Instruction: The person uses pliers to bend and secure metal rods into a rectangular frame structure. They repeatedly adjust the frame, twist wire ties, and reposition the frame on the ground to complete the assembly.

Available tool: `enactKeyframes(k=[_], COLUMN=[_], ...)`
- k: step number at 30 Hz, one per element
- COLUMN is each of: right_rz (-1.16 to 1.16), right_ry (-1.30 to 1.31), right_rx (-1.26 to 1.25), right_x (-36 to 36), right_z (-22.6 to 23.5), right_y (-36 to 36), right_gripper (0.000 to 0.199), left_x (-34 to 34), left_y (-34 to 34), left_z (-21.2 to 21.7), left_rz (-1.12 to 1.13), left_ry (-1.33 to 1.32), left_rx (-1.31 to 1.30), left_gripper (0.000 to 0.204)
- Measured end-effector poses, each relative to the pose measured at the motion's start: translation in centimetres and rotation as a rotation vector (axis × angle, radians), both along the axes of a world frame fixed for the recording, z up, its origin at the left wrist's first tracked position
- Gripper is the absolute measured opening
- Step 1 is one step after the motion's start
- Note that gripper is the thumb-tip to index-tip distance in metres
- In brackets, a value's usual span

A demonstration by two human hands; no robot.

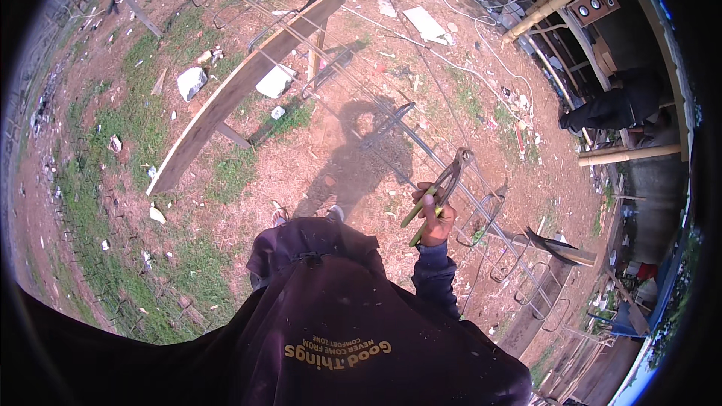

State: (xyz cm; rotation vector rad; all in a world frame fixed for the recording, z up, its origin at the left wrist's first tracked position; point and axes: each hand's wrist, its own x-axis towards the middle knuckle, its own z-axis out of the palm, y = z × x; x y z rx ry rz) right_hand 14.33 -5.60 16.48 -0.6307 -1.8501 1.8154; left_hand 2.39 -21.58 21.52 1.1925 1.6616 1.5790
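My right hand (438, 222) is closed round the green handles of a pair of tying pincers (453, 178). The handles are spread a little apart, and the metal head points up and away from me. Just by the pincers runs a long cage of thin steel bars (429, 152), slanting from far left to near right. Bent wire stirrups (492, 211) sit around the bars to the right of my hand. Whether the pincers touch a bar, I cannot tell. My left hand is out of sight.
A wooden plank on legs (239, 96) stands beneath the cage at the far left; another board (543, 302) supports its near right end. White blocks (192, 83) and scraps lie on the ground. A person in dark clothes (620, 105) is at the right, by bamboo poles (560, 1).
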Motion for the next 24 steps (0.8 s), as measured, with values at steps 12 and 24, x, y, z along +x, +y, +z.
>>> enactKeyframes(k=[12,24], right_rz=[0.062,0.056], right_ry=[0.044,0.100], right_rx=[-0.031,-0.051], right_x=[-0.3,-2.4], right_z=[-1.5,-3.3], right_y=[3.2,1.6], right_gripper=[0.025,0.020], left_x=[-1.6,-5.2], left_y=[1.9,1.1], left_z=[-0.8,-0.9], left_rz=[-0.046,-0.203], left_ry=[0.030,0.038], left_rx=[-0.073,-0.148], left_gripper=[0.032,0.031])
